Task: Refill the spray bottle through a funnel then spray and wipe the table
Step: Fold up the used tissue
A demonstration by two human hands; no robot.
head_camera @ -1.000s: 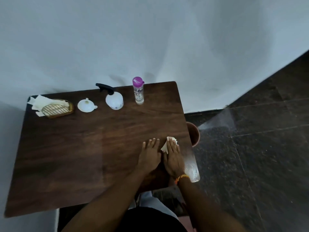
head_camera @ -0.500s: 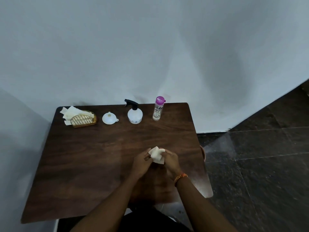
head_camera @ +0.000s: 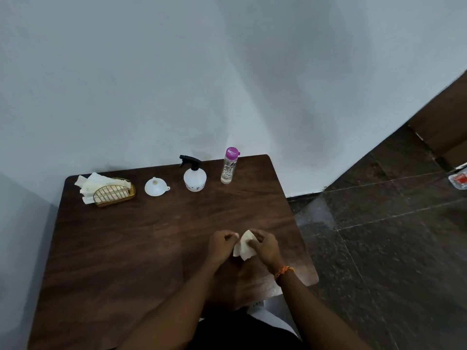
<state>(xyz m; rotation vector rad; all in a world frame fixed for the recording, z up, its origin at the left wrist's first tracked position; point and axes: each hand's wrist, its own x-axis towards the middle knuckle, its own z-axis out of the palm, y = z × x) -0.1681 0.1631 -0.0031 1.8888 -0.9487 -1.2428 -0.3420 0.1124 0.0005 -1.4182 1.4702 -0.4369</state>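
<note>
Both hands hold a crumpled white tissue (head_camera: 243, 247) just above the right middle of the dark wooden table (head_camera: 131, 238). My left hand (head_camera: 222, 245) pinches its left edge, and my right hand (head_camera: 264, 245), with an orange thread at the wrist, grips its right side. Along the far edge stand a white spray bottle (head_camera: 194, 178) with a black trigger head, a clear bottle (head_camera: 228, 165) with a pink cap, and a white funnel (head_camera: 155, 186) lying mouth down.
A gold wire holder (head_camera: 113, 192) with white napkins sits at the table's far left corner. A white wall runs behind the table. Dark tiled floor (head_camera: 379, 236) lies to the right, with a red and white wrapper (head_camera: 458, 180) at the far right.
Both hands lay flat on the table with the tissue under the right one; they have since lifted the tissue and hold it between them. The camera has tilted up.
</note>
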